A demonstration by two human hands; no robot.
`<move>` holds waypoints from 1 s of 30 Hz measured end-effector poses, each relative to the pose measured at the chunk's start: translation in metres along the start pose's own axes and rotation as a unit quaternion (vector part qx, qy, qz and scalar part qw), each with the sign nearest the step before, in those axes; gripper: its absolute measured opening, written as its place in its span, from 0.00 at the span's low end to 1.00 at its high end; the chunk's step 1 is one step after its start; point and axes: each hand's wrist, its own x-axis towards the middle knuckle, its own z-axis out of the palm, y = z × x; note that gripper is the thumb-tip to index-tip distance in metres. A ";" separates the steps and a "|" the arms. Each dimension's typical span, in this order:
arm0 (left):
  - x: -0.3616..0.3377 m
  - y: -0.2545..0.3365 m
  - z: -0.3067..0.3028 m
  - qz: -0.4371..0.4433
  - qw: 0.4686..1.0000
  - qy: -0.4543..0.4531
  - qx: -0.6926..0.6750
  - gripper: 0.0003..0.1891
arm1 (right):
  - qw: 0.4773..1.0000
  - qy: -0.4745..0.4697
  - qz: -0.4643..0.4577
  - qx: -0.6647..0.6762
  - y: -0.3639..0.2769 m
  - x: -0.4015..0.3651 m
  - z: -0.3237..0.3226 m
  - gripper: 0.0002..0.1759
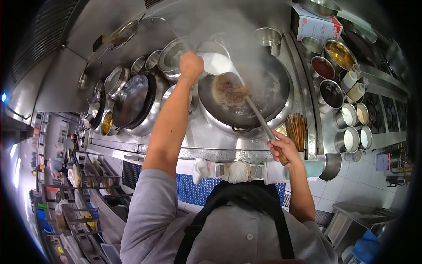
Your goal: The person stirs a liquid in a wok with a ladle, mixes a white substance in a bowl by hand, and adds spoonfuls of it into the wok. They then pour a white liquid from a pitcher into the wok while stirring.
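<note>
My left hand (192, 65) is closed on the side of a tilted metal bowl (214, 47) over the wok's far left side. White liquid (216, 64) inside it runs in a thin stream over the lip toward the wok. Below is the large dark wok (268, 103) on the stove, with brown food (228, 90) and some liquid in its middle. Fingers wrapped round its wooden end, my right hand (283, 148) grips a long-handled wok ladle (259, 115). The ladle's head reaches the brown food, where steam and food partly hide its shape.
Steam (233, 31) rises behind the wok. A bamboo wok brush (296, 130) stands near my right hand. Pots of sauces (330, 93) and white seasonings (351, 140) line the right. A second wok (132, 101) sits at left, and folded cloths (237, 171) hang along the front edge.
</note>
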 end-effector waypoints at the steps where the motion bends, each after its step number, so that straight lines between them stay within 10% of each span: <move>1: 0.002 0.000 0.000 0.001 1.000 0.000 0.000 0.15 | 0.999 0.014 -0.008 -0.039 -0.007 -0.010 0.001 0.38; 11: 0.009 0.004 -0.017 0.017 0.999 0.027 -0.016 0.16 | 0.753 0.174 -0.203 -0.601 0.013 0.003 0.018 0.40; 16: 0.014 0.002 -0.023 -0.009 0.999 0.009 -0.040 0.16 | 0.969 0.059 -0.110 -0.213 0.029 0.019 0.031 0.38; 19: 0.014 0.001 -0.022 -0.009 0.999 0.011 -0.034 0.15 | 0.998 -0.021 -0.029 0.049 0.010 0.018 0.020 0.36; 30: 0.009 -0.007 -0.025 -0.027 0.999 0.000 -0.036 0.15 | 0.981 -0.017 -0.110 -0.160 -0.072 -0.041 0.052 0.35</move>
